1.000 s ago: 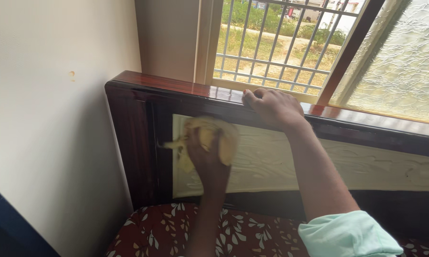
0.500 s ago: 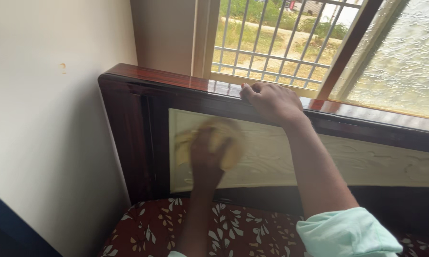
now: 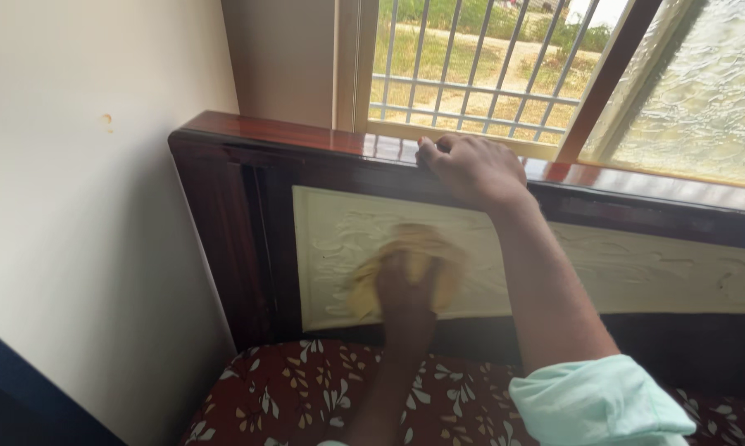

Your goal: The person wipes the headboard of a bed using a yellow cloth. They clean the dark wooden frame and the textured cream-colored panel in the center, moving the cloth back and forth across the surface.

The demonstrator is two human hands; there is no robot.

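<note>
My left hand presses a yellow cloth flat against the cream embossed panel of a dark wooden headboard, low on the panel's left part. The hand and cloth are motion-blurred. My right hand, on an arm with a mint-green sleeve, grips the headboard's glossy top rail just above and to the right of the cloth.
A barred window with a frosted glass pane stands right behind the headboard. A plain cream wall closes the left side. A red leaf-patterned bed cover lies below the headboard.
My left hand has slid the yellow cloth down and to the right over the cream panel. My right hand has kept its hold on the top rail.
</note>
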